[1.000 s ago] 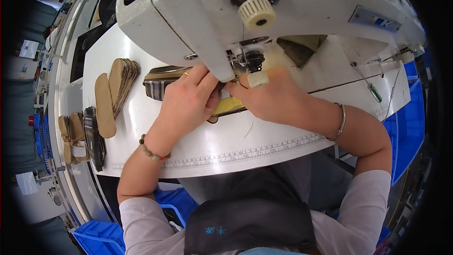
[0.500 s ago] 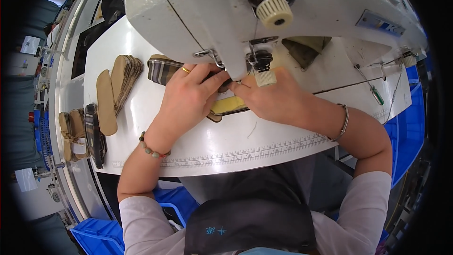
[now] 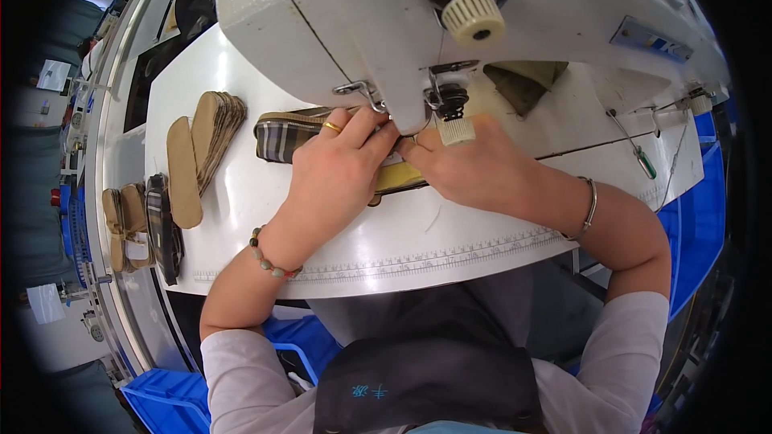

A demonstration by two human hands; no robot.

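While both of my hands press down under the big white sewing machine (image 3: 386,24), the thing I work on is a long flat shoe-sole piece with brown checked cloth on top and a yellow edge (image 3: 291,133); it lies on the white table (image 3: 450,233), right under my fingers and partly hidden by them; my left hand (image 3: 338,169) lies flat on top of it with the fingers close together and stretched toward the needle, not pinching, just pushing down; my right hand (image 3: 474,167) rests on the other end, fingers curled near the small ribbed cream knob (image 3: 456,130), and I cannot tell if they pinch the edge or only press it.

I think the piece is light and soft; it would bend easily and could slide on the smooth table, so I would hold it flat with my palms, one hand on each side of the needle, and keep my fingertips away from the needle itself.

Its long side runs from left to right across the table; the checked end pokes out past my left knuckles, and the yellow edge peeks out on the near side between my two hands.

Far off past my left hand sits a fanned stack of tan flat sole pieces (image 3: 211,133).
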